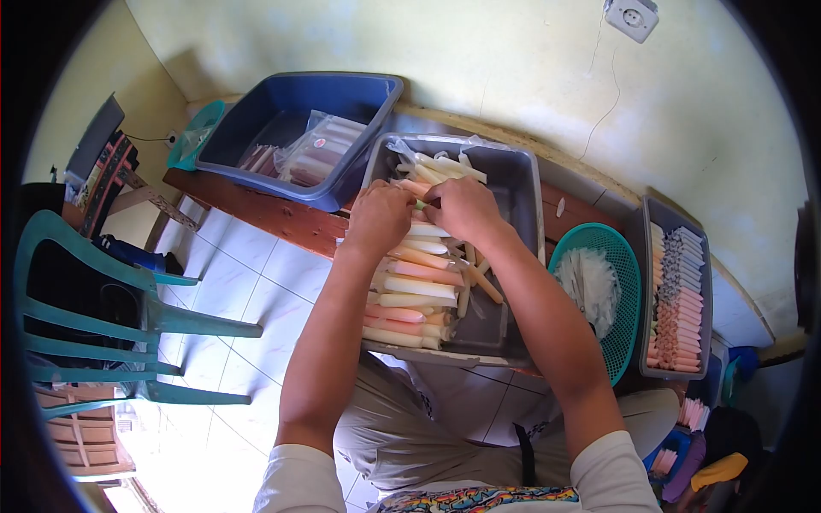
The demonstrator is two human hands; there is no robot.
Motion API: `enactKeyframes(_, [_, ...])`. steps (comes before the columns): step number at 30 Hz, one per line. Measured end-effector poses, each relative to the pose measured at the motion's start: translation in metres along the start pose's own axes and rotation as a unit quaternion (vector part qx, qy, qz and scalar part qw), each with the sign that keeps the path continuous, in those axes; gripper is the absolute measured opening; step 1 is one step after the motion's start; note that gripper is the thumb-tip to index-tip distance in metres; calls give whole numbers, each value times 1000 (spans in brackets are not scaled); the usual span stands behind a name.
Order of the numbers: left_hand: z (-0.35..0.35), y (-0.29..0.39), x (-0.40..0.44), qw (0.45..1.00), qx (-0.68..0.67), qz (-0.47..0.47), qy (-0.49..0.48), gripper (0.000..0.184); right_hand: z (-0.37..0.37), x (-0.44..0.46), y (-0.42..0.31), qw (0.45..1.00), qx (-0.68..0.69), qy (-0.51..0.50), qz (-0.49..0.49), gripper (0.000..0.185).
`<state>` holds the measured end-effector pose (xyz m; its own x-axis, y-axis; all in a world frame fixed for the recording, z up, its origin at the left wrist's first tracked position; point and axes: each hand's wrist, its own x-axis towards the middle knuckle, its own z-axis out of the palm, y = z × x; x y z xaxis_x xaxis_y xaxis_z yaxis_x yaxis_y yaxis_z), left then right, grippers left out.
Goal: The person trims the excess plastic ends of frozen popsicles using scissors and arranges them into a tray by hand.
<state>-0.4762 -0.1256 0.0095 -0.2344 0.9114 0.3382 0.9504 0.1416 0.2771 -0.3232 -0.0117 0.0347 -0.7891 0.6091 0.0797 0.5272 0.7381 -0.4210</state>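
Observation:
My left hand (383, 221) and my right hand (466, 208) are close together over a grey plastic tub (513, 329). Fingers of both hands are closed around the end of a pale green ice pop (420, 204); most of it is hidden by the hands. Below them, wrapped ice pops (419, 291) in white, cream, peach and pink lie stacked in rows along the tub's left side. More loose cream-coloured ice pops (440, 164) lie beyond my hands at the tub's far end, with clear plastic wrapping around them.
A blue tub (256, 115) with bagged brownish tubes stands at the left. At the right are a green basket (629, 342) of clear plastic bags and a grey tray (654, 291) of upright pops. Green chairs (103, 321) stand left; a person's yellow sleeve (720, 471) shows lower right.

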Motion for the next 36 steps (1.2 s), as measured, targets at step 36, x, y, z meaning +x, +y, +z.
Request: enactKeyframes(36, [-36,76,-10,969,-144,157,125,30,-69,-105,30,935,147,280,-164,18])
